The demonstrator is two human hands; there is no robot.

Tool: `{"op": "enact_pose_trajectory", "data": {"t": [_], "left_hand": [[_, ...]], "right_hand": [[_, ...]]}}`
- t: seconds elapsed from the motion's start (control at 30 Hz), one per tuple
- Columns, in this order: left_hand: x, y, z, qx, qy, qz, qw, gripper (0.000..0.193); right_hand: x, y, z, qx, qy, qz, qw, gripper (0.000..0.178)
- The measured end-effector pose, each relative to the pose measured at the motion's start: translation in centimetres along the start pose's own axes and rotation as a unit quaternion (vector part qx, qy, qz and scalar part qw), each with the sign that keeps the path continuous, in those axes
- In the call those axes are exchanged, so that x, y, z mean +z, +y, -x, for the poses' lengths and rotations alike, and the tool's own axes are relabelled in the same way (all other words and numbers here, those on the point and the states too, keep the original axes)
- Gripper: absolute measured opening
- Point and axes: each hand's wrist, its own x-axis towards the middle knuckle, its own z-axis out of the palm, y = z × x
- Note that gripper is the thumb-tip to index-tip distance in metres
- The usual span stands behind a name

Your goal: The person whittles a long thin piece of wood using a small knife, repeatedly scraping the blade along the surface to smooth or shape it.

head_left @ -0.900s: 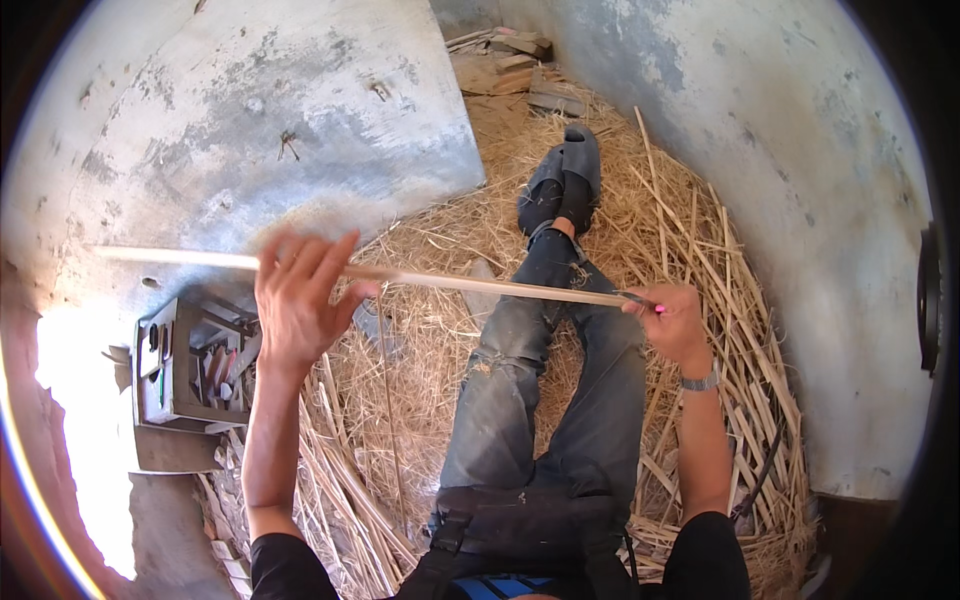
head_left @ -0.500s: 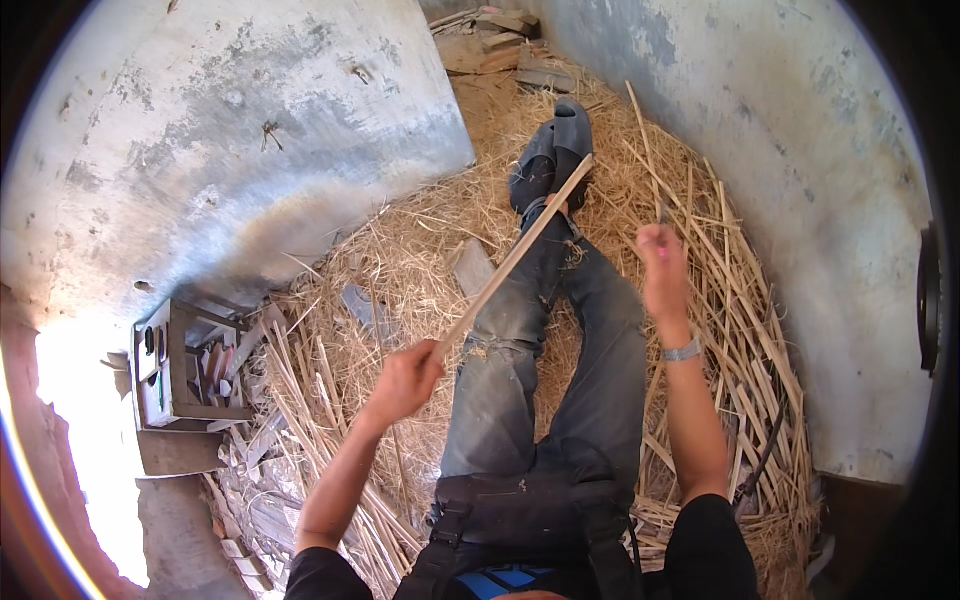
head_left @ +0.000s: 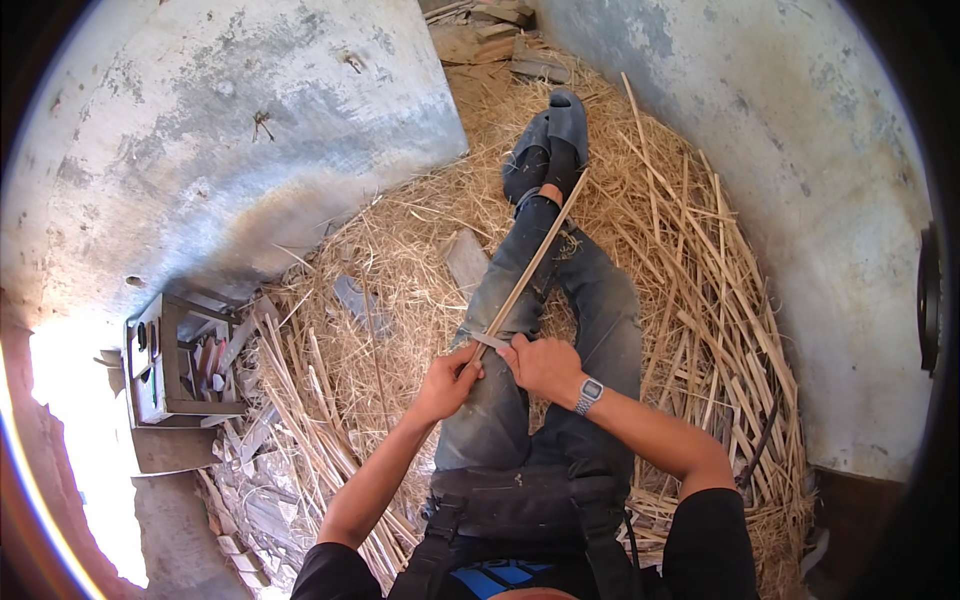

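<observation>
My left hand (head_left: 449, 386) is closed around the near end of a long, thin bamboo strip (head_left: 535, 258). The strip slants across my outstretched legs (head_left: 505, 420), and its far end reaches the ankles. In my right hand (head_left: 546, 368), which wears a wristwatch (head_left: 590, 394), is a small knife; the fist hides its handle. Its pale short blade (head_left: 489, 341) lies across the strip just beyond my left fingers. Both hands are close together above the left knee.
Shavings (head_left: 410, 240) cover the floor around my legs. Split strips (head_left: 735, 330) are heaped along the right wall, others (head_left: 320, 400) at the left. A small wooden cabinet (head_left: 205, 407) with things inside stands far left. Worn walls (head_left: 300, 100) curve around.
My right hand has come down and left from above the right-hand strips, bringing the knife blade onto the bamboo strip. My left hand has shifted slightly right with the strip.
</observation>
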Motion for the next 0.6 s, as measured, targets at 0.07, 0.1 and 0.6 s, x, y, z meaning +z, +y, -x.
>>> {"op": "enact_pose_trajectory", "data": {"t": [0.07, 0.1, 0.6], "left_hand": [[-0.3, -0.2, 0.8, -0.007, 0.001, 0.021, 1.000, 0.045], [-0.4, -0.2, 1.3, -0.012, 0.002, 0.034, 0.999, 0.045], [-0.4, -2.0, 3.1, -0.002, 0.019, -0.011, 1.000, 0.045]], "right_hand": [[0.6, 1.1, -1.0, 0.006, 0.033, 0.033, 0.999, 0.049], [0.4, 1.3, -1.2, -0.001, 0.036, 0.033, 0.999, 0.050], [-1.4, 3.7, -3.4, 0.025, 0.097, 0.101, 0.990, 0.051]]}}
